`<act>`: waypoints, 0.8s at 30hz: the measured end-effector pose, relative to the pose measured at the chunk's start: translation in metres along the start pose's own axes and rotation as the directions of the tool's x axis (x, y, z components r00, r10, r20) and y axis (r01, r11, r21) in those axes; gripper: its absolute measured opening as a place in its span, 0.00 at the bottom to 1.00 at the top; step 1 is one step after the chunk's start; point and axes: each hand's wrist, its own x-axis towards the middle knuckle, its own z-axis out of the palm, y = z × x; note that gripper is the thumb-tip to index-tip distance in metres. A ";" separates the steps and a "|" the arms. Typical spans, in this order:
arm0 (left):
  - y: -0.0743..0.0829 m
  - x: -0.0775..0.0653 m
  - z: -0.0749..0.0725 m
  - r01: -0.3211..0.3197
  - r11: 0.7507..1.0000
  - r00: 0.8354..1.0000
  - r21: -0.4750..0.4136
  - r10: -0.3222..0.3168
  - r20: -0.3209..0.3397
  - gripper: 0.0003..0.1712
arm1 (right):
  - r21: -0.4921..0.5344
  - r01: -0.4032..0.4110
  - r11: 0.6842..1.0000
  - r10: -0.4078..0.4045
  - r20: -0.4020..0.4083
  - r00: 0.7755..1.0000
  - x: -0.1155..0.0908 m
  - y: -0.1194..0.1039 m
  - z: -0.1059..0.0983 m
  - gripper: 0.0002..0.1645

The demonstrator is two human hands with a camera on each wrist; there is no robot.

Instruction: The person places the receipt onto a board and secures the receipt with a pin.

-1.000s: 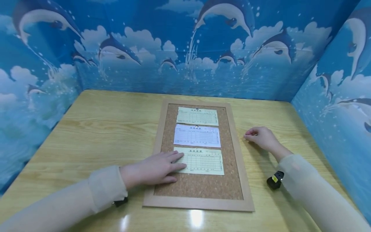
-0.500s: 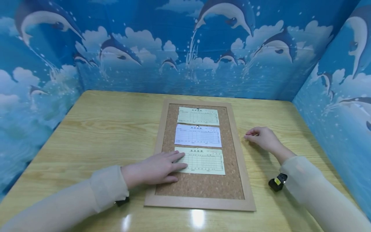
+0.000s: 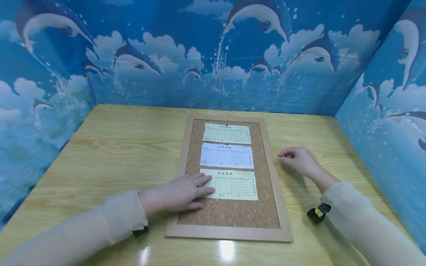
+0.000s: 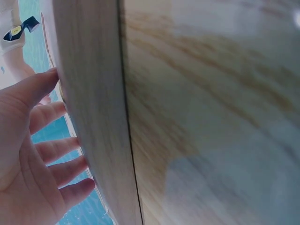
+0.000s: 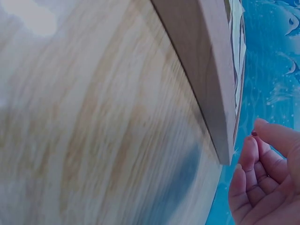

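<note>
My left hand (image 3: 184,193) lies palm down with spread fingers on the left end of the lower pale green paper form (image 3: 234,186), which rests on the cork board (image 3: 229,216). A lavender form (image 3: 227,157) and another green form (image 3: 227,133) sit above it, each with a small shiny tack at its top edge. Just right of the board frame, my right hand (image 3: 299,160) is raised over the table. Thumb and index finger pinch a small dark thing (image 5: 254,133), too small to make out its kind; the other fingers curl loosely.
The board's wooden frame (image 3: 229,232) lies flat on the wood-grain table (image 3: 110,147). Blue dolphin-print cloth (image 3: 173,85) walls in the back and both sides. A black wrist camera (image 3: 317,213) hangs under the right sleeve.
My right hand has shifted slightly left, closer to the board's frame, still pinching. The left hand and the forms keep their places.
</note>
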 end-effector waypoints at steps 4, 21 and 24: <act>0.000 -0.002 0.000 0.004 1.000 1.000 -0.003 -0.004 0.004 0.32 | 0.003 0.014 1.000 -0.014 0.006 1.000 0.000 -0.006 0.005 0.16; -0.001 0.000 0.000 -0.003 1.000 1.000 0.002 0.003 -0.003 0.32 | 0.039 0.044 0.998 -0.044 0.014 0.999 -0.007 -0.029 0.009 0.12; -0.001 0.000 0.001 -0.003 1.000 1.000 0.004 0.003 -0.002 0.32 | 0.039 0.046 0.998 -0.047 0.022 0.999 -0.007 -0.030 0.011 0.13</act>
